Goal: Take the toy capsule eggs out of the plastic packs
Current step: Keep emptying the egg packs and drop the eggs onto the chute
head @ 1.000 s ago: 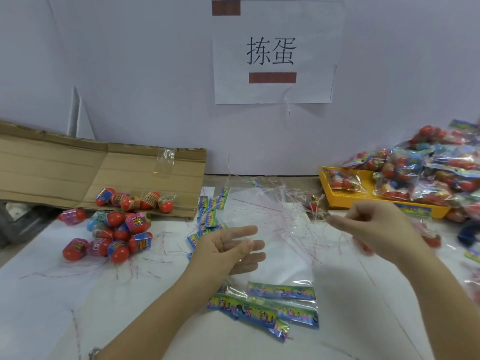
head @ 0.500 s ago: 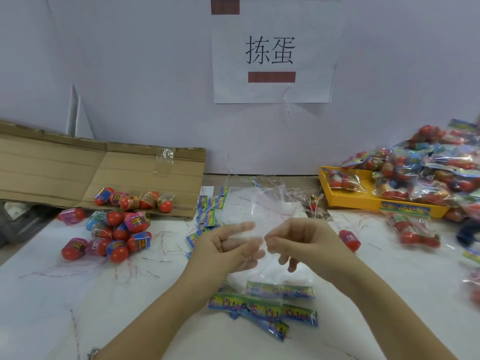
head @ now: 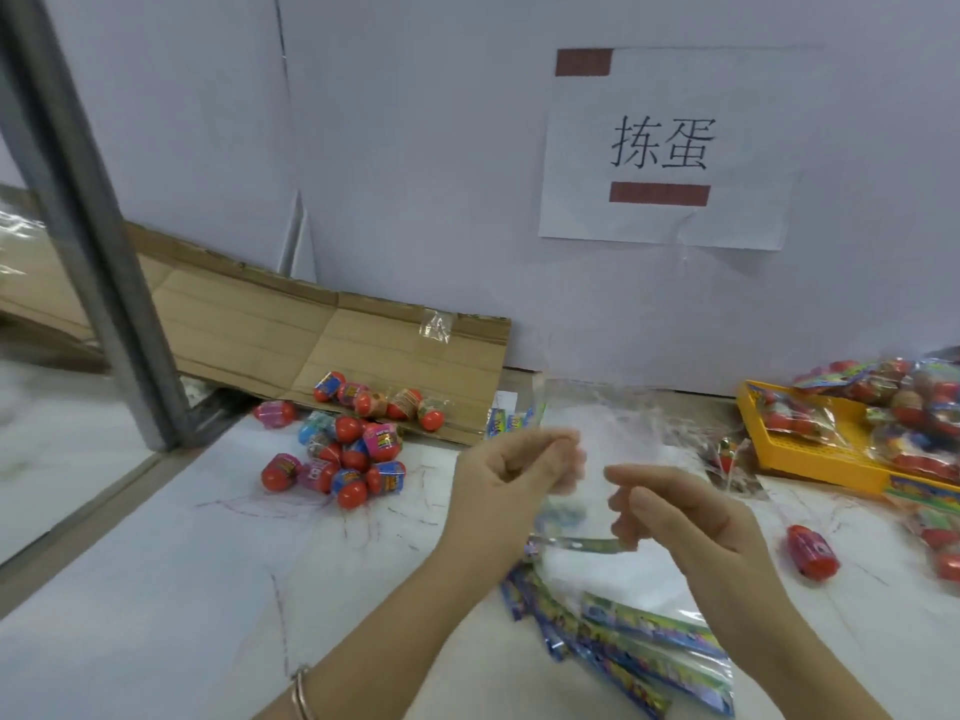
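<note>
Clear plastic is what both hands are on: one clear bag [head: 582,540] hangs between them over the white table [head: 156,615]. My left hand [head: 511,472] has it pinched near the top, thumb against curled fingers. My right hand [head: 691,517] is curled in right beside the bag's printed strip, but it's too blurry to tell if it's actually gripping.

Counting the loose eggs [head: 343,454]: five in a row on the flattened cardboard [head: 260,335], one pink one off to the left, and about nine bunched on the table just in front. One lone egg [head: 813,550] lies right of the right hand. Full packs [head: 893,402] are heaped in and around one yellow tray [head: 810,459], too jumbled to count. Three or four flat bags [head: 649,646] lie in front of the hands. One paper sign [head: 665,148] is on the wall.
</note>
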